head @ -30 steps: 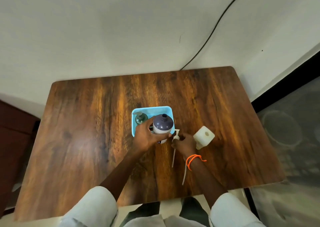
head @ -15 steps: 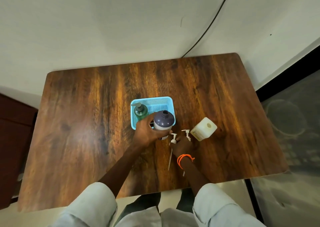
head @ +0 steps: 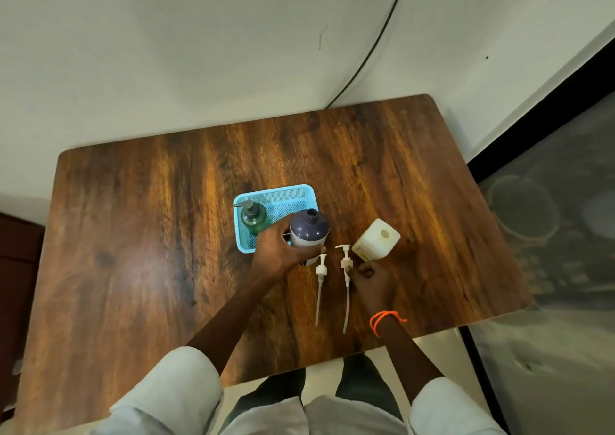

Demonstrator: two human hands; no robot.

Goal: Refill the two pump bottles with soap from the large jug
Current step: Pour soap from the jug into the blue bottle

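Soap has to come from the pale, squarish jug (head: pixel 376 240), which stands uncapped on the wooden table (head: pixel 133 251) just beyond your right hand (head: pixel 371 280), a little to its far right. That is the relation your next move turns on: your right hand is clearly the nearer one, and the jug's open mouth faces up, so I judge you should take it round the body from the near side and tip it leftward.

Your right hand's fingers are curled, fingertips at the collar of the right pump head (head: pixel 346 263); whether they pinch it or merely touch it I cannot tell. That pump and the left pump head (head: pixel 321 270) lie side by side on the table, nozzles away from you, their long dip tubes running back toward you.

Your left hand (head: pixel 283 253) grips the dark bottle (head: pixel 308 226) round its side. It stands upright at the near right corner of the blue basket (head: pixel 299 190), its narrow neck open and ready to receive. The green pump bottle (head: pixel 254 216) stands inside the basket's left end with its pump on, so it looks not yet opened.
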